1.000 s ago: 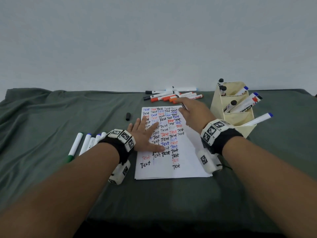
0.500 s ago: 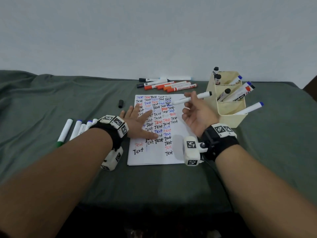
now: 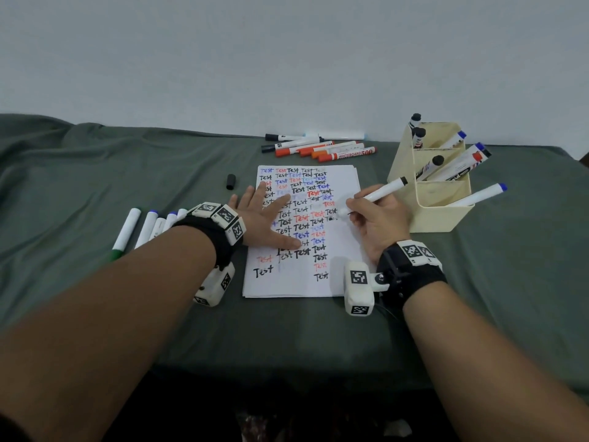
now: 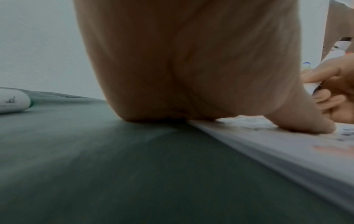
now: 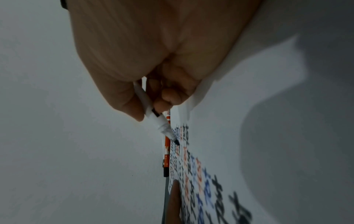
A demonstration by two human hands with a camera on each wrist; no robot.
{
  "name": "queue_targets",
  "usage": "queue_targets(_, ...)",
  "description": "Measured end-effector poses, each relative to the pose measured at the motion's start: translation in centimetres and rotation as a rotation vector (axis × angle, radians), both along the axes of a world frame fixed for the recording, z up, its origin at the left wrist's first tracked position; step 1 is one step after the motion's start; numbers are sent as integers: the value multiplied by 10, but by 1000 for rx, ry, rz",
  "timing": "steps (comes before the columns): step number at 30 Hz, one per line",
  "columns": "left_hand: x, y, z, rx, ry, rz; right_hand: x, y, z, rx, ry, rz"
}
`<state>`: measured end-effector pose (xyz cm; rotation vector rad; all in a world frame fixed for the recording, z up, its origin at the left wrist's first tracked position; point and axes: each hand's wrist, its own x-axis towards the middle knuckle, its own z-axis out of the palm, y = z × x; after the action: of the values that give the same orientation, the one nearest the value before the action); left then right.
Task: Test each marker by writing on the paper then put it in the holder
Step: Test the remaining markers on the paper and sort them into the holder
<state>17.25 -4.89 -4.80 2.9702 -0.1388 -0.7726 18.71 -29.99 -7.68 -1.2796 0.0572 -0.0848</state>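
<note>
Your right hand [image 3: 379, 218] gripped an uncapped black marker [image 3: 379, 194], thumb and fingers curled round its barrel, with the tip on the paper [image 3: 344, 250] beside the rightmost column of "Test" words. Your left hand [image 3: 267, 218] lay flat and open on the paper's left half, fingers spread, holding nothing. The paper lay on the table's grey-green cloth [image 3: 95, 186]. The cream holder [image 3: 443, 212] stood just right of the paper with several markers in its compartments. A loose black cap [image 3: 231, 181] lay left of the paper's top edge. More markers [image 3: 318, 146] lay beyond the paper; a further row [image 3: 127, 228] lay left of your left wrist.
</note>
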Motion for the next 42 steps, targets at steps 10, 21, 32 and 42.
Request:
queue_targets(10,0,0,-2,1,-7,2,1,2,0,-269,-40,65)
queue_targets(21,1,0,-3,-3,-9,6,3,3,-3,-315,-78,70)
queue_targets(32,1,-1,-3,-6,-10,11,5,-1,-6,-316,-83,37)
queue_targets(42,0,0,-1,-1,-3,11,5,-2,-5,-326,-68,3)
